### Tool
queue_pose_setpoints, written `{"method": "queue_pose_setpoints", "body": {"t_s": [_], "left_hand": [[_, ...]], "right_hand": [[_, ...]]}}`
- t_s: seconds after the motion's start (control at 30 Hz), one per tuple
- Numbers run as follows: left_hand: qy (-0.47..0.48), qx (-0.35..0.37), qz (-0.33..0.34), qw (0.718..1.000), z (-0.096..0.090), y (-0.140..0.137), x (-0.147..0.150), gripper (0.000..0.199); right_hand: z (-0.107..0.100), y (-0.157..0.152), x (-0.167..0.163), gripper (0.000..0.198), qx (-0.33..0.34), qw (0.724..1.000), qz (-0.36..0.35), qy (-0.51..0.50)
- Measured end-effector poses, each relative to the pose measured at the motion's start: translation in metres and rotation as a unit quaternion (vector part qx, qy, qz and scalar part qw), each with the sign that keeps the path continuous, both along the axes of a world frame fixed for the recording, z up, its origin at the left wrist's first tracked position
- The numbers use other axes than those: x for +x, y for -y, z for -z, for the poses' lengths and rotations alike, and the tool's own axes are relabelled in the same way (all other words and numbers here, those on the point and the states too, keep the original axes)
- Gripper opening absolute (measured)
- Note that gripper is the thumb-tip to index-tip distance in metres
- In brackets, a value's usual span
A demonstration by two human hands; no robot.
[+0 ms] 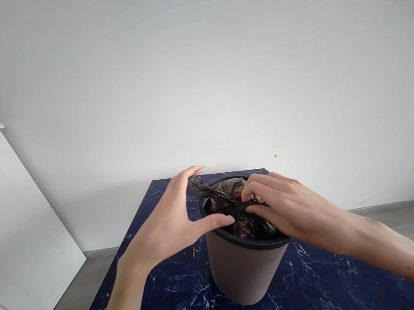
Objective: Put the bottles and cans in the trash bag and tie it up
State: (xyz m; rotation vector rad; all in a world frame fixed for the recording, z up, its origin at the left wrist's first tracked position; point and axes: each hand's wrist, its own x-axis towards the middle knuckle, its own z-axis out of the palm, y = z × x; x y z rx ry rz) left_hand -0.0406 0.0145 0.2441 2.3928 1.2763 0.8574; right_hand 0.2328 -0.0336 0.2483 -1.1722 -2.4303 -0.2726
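Both hands over the small grey round plastic bin w/ black rim (243,266), which sits mid-counter on the dark blue marble-pattern counter (172,300), toward its far end by the white wall (197,75). Inside the bin: thin black plastic liner bag (251,225), glossy, bunched up, w/ something pale grey showing at the far side, can't tell what.

Left hand (170,225) reaches in from the left, thumb tip at the twisted middle of the bag and index hooked round a twisted black strand that sticks out past the far-left rim. Right hand (284,206) comes from the right, fingers curled and pressed together, pinching the same twisted strip near the centre. Hands nearly touching, film taut between them.

Risks as I read it: film looks thin, so opposite pulls could tear it at the twist. Bin looks light and nothing braces it, so an upward tug may lift or tip it. A slick strand could slip out of the pinch, esp. on the left.

Far left: white cabinet (8,224) on the grey floor (93,274).
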Motion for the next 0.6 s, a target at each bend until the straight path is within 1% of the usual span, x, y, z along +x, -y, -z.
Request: {"method": "queue_pose_setpoints", "body": {"t_s": [0.03,0.07,0.1,0.17,0.27,0.37,0.5,0.57,0.6], "left_hand": [[-0.016,-0.031,0.012,0.999,0.001,0.000,0.001,0.120],[-0.029,-0.062,0.032,0.997,0.002,0.000,0.002,0.133],[-0.037,-0.090,0.053,0.994,0.003,0.001,0.003,0.141],[-0.029,-0.127,0.085,0.988,0.004,0.002,0.008,0.150],[-0.001,-0.134,0.109,0.985,0.003,0.004,0.014,0.155],[-0.003,-0.119,0.110,0.987,0.002,0.005,0.015,0.154],[-0.030,-0.136,0.090,0.986,0.002,0.006,0.012,0.160],[-0.038,-0.149,0.083,0.985,0.001,0.006,0.011,0.161],[-0.041,-0.151,0.080,0.984,0.001,0.005,0.011,0.161]], "right_hand": [[0.001,0.002,0.001,0.004,0.009,1.000,0.000,-0.013],[0.001,0.003,0.002,0.004,0.019,0.999,0.000,-0.028],[0.000,0.005,0.002,0.004,0.029,0.999,0.001,-0.044],[-0.002,0.007,0.002,0.003,0.049,0.995,0.009,-0.083],[-0.007,0.009,0.001,0.003,0.081,0.987,0.019,-0.135],[-0.014,0.008,0.000,0.005,0.144,0.971,0.036,-0.186],[-0.028,0.000,0.008,0.004,0.258,0.924,0.088,-0.269],[-0.036,-0.007,0.026,0.008,0.292,0.891,0.114,-0.327],[-0.039,-0.009,0.039,0.010,0.295,0.882,0.120,-0.348]]}}
